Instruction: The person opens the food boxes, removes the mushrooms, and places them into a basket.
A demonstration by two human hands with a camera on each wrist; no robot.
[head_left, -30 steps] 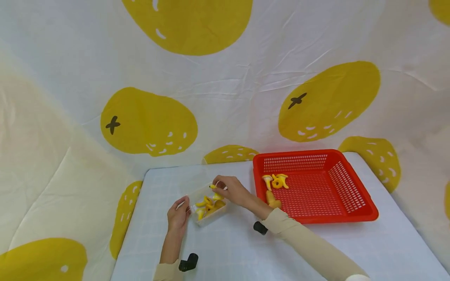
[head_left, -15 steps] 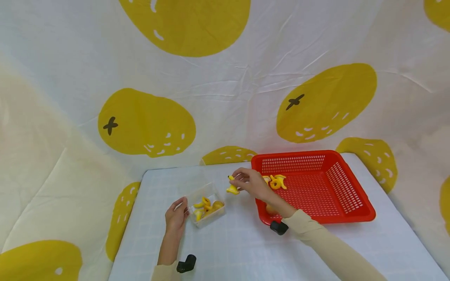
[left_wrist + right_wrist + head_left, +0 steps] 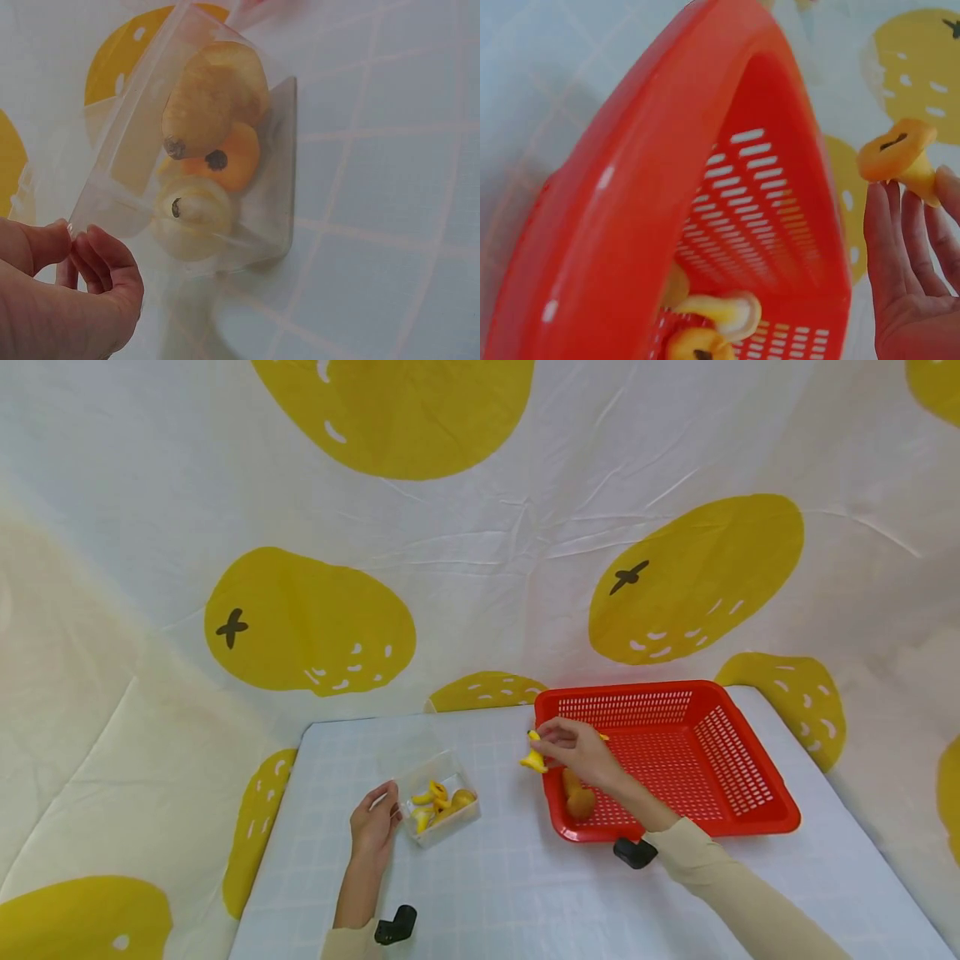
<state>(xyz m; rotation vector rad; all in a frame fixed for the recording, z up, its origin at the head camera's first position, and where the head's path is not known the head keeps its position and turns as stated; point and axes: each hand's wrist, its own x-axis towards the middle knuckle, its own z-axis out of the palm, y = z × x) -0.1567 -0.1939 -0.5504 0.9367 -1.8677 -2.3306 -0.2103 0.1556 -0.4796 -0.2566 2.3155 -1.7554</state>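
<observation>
My right hand (image 3: 588, 758) pinches a small yellow piece with a flared, mushroom-like end (image 3: 533, 762) and a dark tip. It hangs just off the left rim of the red basket (image 3: 761, 760). In the right wrist view, the piece's flared orange face (image 3: 896, 154) with a dark mark rests above my fingertips. My left hand (image 3: 372, 827) pinches the near left edge of a clear plastic box (image 3: 450, 835) between thumb and fingers. Inside the box lie several yellow pieces (image 3: 422, 818) and a brown rounded one (image 3: 463, 798).
Brown bulbous pieces (image 3: 581, 803) lie along the basket's left side. A yellow-and-white mushroom-shaped piece (image 3: 735, 315) and an orange piece (image 3: 699, 345) are also in there. A white checked cloth (image 3: 495, 902) covers the table, and a fruit-printed sheet (image 3: 480, 610) hangs behind.
My right hand has lifted the yellow piece out of the plastic box and carried it right to the basket's left rim. My left hand has stayed at the box.
</observation>
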